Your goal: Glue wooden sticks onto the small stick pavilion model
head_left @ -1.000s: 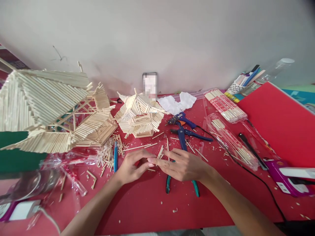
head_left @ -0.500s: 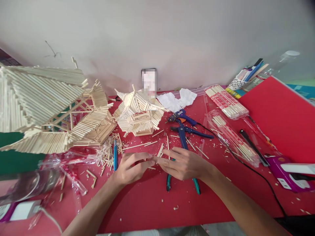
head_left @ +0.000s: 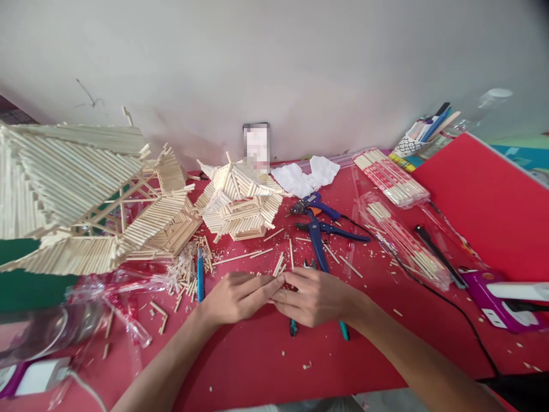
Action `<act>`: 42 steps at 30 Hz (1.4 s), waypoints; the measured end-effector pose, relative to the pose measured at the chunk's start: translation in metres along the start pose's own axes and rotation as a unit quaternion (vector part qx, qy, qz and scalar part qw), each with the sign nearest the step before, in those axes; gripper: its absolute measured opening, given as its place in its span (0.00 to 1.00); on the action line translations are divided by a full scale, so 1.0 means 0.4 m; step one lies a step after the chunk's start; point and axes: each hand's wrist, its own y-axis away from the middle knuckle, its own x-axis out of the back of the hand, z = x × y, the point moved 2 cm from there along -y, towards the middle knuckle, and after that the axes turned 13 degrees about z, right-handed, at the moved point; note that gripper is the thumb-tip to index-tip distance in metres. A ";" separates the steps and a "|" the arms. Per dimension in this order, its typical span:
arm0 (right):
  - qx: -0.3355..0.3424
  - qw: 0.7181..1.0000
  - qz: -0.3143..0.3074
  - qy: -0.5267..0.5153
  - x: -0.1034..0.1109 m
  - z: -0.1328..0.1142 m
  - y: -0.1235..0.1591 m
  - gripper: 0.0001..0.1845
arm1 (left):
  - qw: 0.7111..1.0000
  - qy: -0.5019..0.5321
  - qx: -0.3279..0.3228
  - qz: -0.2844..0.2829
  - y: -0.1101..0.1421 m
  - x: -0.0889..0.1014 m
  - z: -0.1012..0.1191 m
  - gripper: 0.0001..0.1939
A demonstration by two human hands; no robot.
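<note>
My left hand point(head_left: 235, 296) and my right hand point(head_left: 316, 296) meet fingertip to fingertip low over the red table point(head_left: 266, 366), both pinched on a short wooden stick that is mostly hidden by the fingers. My right hand lies on top of green-handled pliers point(head_left: 342, 328). Loose wooden sticks point(head_left: 278, 264) lie just beyond the fingers. A small stick pagoda point(head_left: 239, 201) stands behind them, and a large stick roof model point(head_left: 81, 189) fills the left.
A blue glue gun point(head_left: 312, 205) with a black cord and blue cutters point(head_left: 319, 240) lie beyond my right hand. A blue pen point(head_left: 200, 273), packets of chopsticks point(head_left: 392, 182), white tissue point(head_left: 306, 176), a red board point(head_left: 489, 206) and a purple stapler point(head_left: 501, 303) surround the spot.
Both hands have sunk a little toward the table and closer together, fingers now pressed around the small stick. The view has shifted slightly.
</note>
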 end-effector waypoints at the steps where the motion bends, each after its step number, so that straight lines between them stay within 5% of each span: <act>1: -0.002 1.000 0.003 -0.005 -0.006 -0.005 0.001 0.07 | 1.000 -0.008 -0.016 -0.018 -0.003 -0.002 0.003 0.21; 8: -0.041 0.999 0.019 -0.014 -0.021 -0.014 -0.011 0.07 | 0.995 -0.082 -0.012 -0.052 -0.008 0.000 -0.004 0.10; 20: -0.045 0.998 -0.006 -0.031 -0.006 -0.011 -0.012 0.09 | 0.990 -0.115 0.037 -0.070 -0.001 0.008 -0.017 0.18; 25: -0.106 0.993 0.032 -0.039 0.019 0.034 0.035 0.12 | 0.985 -0.109 0.091 -0.093 0.030 0.048 -0.073 0.20; 32: -0.207 0.975 0.086 -0.001 0.038 0.111 0.106 0.15 | 0.979 -0.099 0.075 -0.162 0.048 0.072 -0.101 0.11; 37: -0.209 0.976 0.040 -0.038 0.021 0.097 0.115 0.19 | 0.966 -0.077 0.101 -0.224 0.060 0.052 -0.092 0.18; 42: -0.201 0.979 0.020 -0.030 0.012 0.073 0.107 0.20 | 0.966 -0.049 0.128 -0.217 0.054 0.036 -0.084 0.13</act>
